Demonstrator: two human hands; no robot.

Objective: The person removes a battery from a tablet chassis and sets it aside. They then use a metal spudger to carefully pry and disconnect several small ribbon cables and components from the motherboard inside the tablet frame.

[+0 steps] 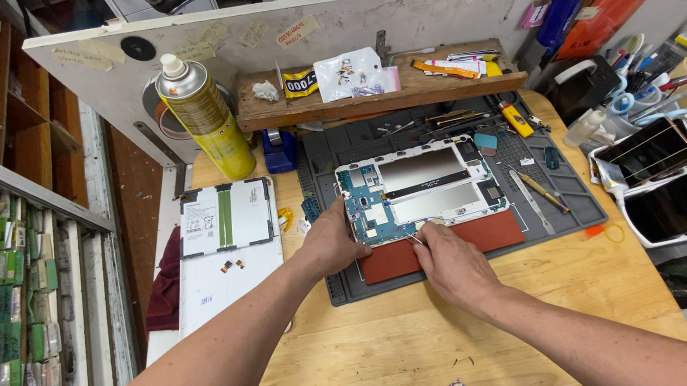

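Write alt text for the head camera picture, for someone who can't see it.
Two bare hands work on an opened tablet lying on a grey mat on a wooden table: the left hand steadies its edge, the right hand holds a thin tool to it. A yellow spray can stands behind.

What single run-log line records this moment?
left hand: steadies opened tablet | right hand: thin tool at tablet edge | base: grey mat

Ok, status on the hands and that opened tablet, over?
Left hand steadies the opened tablet at its circuit-board edge. Right hand pinches a thin metal tool at the lower edge. Tablet rests on red pad; nothing blocking.
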